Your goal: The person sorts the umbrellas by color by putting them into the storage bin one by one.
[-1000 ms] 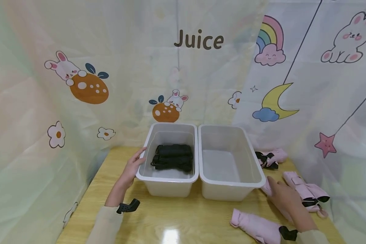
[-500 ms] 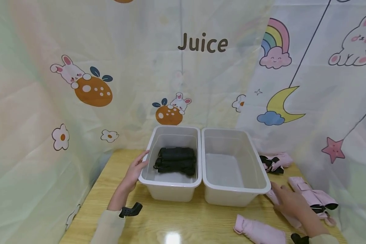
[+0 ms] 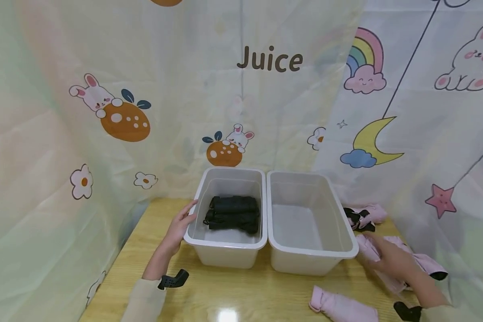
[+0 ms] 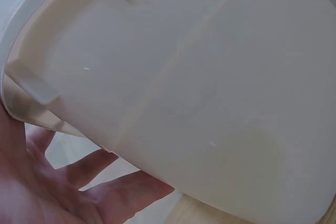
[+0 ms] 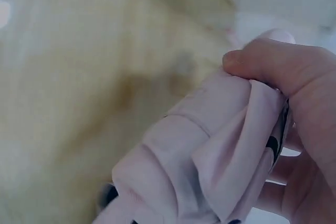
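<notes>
Two white plastic bins stand side by side. My left hand (image 3: 177, 230) holds the left bin (image 3: 227, 256) at its left rim; in the left wrist view several fingers (image 4: 128, 190) lie against its outer wall, below the rim. Two folded black umbrellas (image 3: 233, 212) lie inside that bin. Nothing lies in the right bin (image 3: 314, 264). Beside it, my right hand (image 3: 396, 259) grips a folded pink umbrella (image 5: 184, 150), with the thumb on top and the other fingers partly hidden behind the fabric.
More folded pink umbrellas lie on the wooden table (image 3: 209, 290): a front umbrella (image 3: 344, 306), one behind my right hand (image 3: 428, 264), and a pink and black bundle (image 3: 368, 217) at the back right. A printed curtain (image 3: 173, 112) hangs behind the bins.
My right hand has lifted the pink umbrella slightly off the table and tilted it beside the right bin. The left hand stays on the left bin. The head view has shifted slightly.
</notes>
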